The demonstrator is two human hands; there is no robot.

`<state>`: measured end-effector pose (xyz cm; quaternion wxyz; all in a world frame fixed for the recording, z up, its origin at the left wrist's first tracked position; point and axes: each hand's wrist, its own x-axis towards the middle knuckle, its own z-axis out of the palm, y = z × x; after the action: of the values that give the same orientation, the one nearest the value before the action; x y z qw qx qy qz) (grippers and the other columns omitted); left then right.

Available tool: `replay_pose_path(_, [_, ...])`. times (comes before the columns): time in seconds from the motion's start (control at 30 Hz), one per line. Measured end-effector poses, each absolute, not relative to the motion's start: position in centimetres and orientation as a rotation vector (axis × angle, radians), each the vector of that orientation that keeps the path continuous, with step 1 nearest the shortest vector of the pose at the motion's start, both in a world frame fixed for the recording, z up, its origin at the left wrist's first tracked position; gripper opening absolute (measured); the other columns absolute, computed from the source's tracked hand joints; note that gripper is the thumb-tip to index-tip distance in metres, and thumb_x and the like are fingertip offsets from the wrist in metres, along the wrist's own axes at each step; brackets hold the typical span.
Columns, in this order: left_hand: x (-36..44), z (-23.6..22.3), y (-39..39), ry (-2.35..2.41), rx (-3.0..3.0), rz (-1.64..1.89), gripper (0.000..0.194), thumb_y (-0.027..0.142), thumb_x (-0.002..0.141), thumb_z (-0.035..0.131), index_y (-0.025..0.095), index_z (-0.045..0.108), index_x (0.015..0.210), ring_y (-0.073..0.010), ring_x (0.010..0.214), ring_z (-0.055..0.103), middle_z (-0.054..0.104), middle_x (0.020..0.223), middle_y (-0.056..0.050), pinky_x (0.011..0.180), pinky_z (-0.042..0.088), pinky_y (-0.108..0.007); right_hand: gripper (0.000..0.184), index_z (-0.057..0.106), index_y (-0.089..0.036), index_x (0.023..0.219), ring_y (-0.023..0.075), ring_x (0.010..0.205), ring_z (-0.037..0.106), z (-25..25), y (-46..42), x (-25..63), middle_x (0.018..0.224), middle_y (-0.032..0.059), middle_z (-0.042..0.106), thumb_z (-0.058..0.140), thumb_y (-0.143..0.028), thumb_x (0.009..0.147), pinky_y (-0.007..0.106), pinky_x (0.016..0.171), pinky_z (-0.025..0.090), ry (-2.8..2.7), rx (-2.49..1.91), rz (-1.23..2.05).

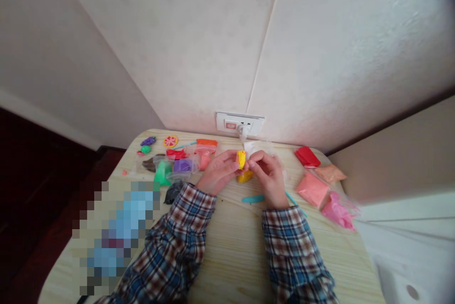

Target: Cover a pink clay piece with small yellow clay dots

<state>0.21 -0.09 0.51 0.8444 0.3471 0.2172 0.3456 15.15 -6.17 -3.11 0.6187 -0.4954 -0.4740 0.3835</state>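
Note:
Both my hands meet over the middle of a light wooden table [227, 252]. My left hand [218, 172] and my right hand [268, 176] pinch a small yellow lump of modelling clay [241, 158] between their fingertips. A second, orange-yellow piece of clay [245, 177] lies on the table just below the hands. A teal plastic modelling tool [253, 198] rests on the table near my right wrist. Both sleeves are plaid.
Bags of clay lie on the left: green [162, 173], purple [183, 165], red [176, 154], orange [206, 143], black [173, 192]. On the right are red [307, 156], salmon [312, 189] and pink [337, 210] bags. A wall socket [240, 124] sits behind. A blurred patch covers the table's left front.

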Motion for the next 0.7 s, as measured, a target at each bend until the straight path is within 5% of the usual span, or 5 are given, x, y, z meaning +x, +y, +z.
replay_pose_path(0.23, [0.2,4.3,-2.0,0.379,0.768,0.77,0.05,0.043,0.06,0.102,0.016,0.077,0.094,-0.0157,0.08,0.067,0.071,0.081,-0.001,0.076,0.054,-0.027,0.04,0.064,-0.019,0.136,0.0266,0.115,0.071,0.3,-6.6,14.1,0.138,0.0116,0.068,0.069,-0.038,0.102,0.049,0.095,0.063,-1.061,-0.992,0.839])
replay_pose_path(0.3, [-0.8,6.6,-3.1,0.348,0.803,0.808,0.049,0.043,0.06,0.102,0.017,0.078,0.094,-0.0154,0.079,0.066,0.071,0.084,-0.001,0.077,0.055,-0.028,0.035,0.067,-0.018,0.129,0.0238,0.107,0.073,2.6,-7.6,12.9,0.128,0.0099,0.071,0.069,-0.039,0.102,0.045,0.09,0.064,-1.055,-0.905,0.808])
replay_pose_path(0.4, [-2.8,10.1,-5.6,0.306,0.865,0.875,0.047,0.045,0.063,0.1,0.017,0.076,0.092,-0.015,0.077,0.063,0.07,0.085,-0.002,0.077,0.055,-0.029,0.03,0.073,-0.022,0.093,0.0177,0.078,0.069,6.4,-10.4,10.2,0.086,0.0011,0.073,0.069,-0.051,0.099,0.032,0.07,0.059,-1.021,-0.765,0.748])
replay_pose_path(0.7, [-7.3,13.1,-17.4,0.225,0.938,1.021,0.045,0.049,0.07,0.095,0.02,0.074,0.096,-0.0134,0.067,0.054,0.057,0.071,0.003,0.07,0.052,-0.028,0.019,0.07,-0.025,0.088,0.0125,0.068,0.056,10.2,-21.0,1.8,0.074,-0.0048,0.058,0.074,-0.042,0.097,0.026,0.065,0.046,-0.849,-0.61,0.586])
